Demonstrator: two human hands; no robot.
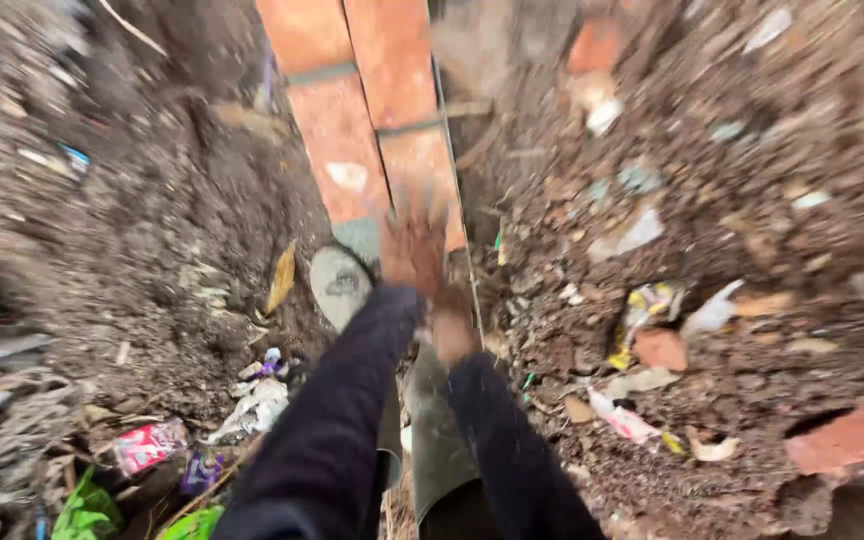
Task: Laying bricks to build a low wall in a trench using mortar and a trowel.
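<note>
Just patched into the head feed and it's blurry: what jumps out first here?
A double row of red bricks runs down the middle from the top, between banks of dark soil strewn with litter and wrappers. At its near end both dark-sleeved arms reach forward; the left hand, motion-blurred, presses on the last brick, the right hand just below it. A loose brick lies at lower right.
</note>
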